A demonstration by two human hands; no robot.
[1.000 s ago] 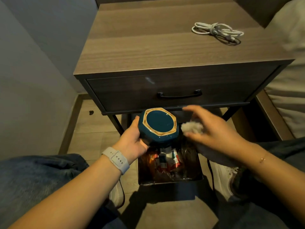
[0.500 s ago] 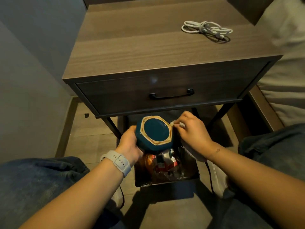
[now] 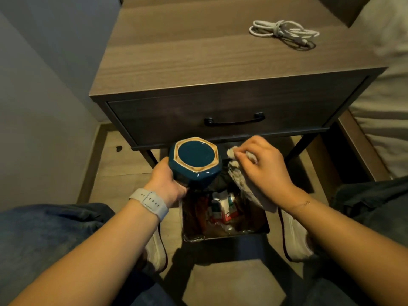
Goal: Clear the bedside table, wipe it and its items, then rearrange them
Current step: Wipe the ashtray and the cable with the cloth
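Note:
My left hand (image 3: 166,184) grips a teal hexagonal ceramic pot (image 3: 195,163) turned bottom-up, its tan-rimmed base facing me, below the drawer front of the wooden bedside table (image 3: 198,67). My right hand (image 3: 262,165) holds a pale wiping cloth (image 3: 239,180) just right of the pot; the cloth hangs down under my palm. A coiled white cable (image 3: 283,33) lies on the tabletop near its right back corner.
A clear bin (image 3: 225,214) holding wrappers and packets stands on the floor between my white shoes, directly under the pot. The drawer with a black handle (image 3: 235,120) is closed. A bed (image 3: 384,89) lies to the right, a grey wall to the left.
My right hand closed on the cloth and brought it against the pot's right side, then drew back slightly. The pot stayed in my left hand, tilting a little.

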